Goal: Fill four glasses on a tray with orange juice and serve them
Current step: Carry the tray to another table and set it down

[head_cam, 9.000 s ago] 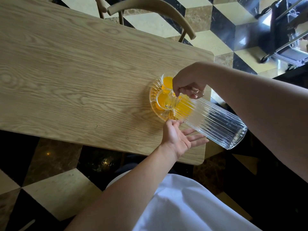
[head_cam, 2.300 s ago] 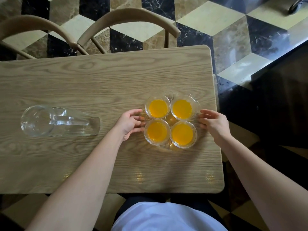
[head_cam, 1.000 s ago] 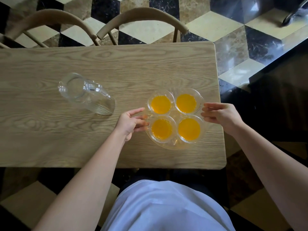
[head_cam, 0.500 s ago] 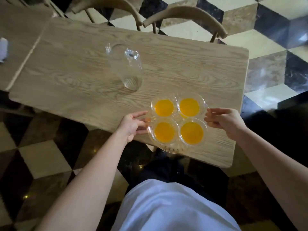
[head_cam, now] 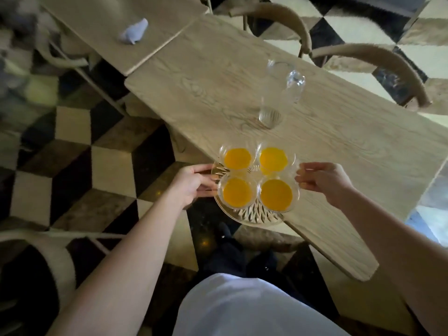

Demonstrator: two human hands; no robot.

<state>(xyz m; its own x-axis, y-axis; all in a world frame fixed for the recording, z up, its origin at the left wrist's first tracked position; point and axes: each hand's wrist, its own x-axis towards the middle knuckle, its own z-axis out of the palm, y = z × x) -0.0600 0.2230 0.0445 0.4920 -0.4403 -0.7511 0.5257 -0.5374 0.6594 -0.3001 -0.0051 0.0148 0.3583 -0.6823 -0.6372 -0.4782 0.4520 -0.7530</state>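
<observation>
tray with four full glasses at frame centre, half past the surface edge; left hand grips its left rim, right hand pinches right rim, equally near, tray between them

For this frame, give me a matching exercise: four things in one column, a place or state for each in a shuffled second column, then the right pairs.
Things:
1. glass tray
2. jug
3. crumpled cloth
4. four glasses

Places or states:
A. empty, standing on the near table
B. on the far table
C. filled with orange juice, standing on the tray
D. gripped at its sides by the left hand and right hand, partly past the table edge

Pairs: 1-D, 2-A, 3-B, 4-C
</observation>
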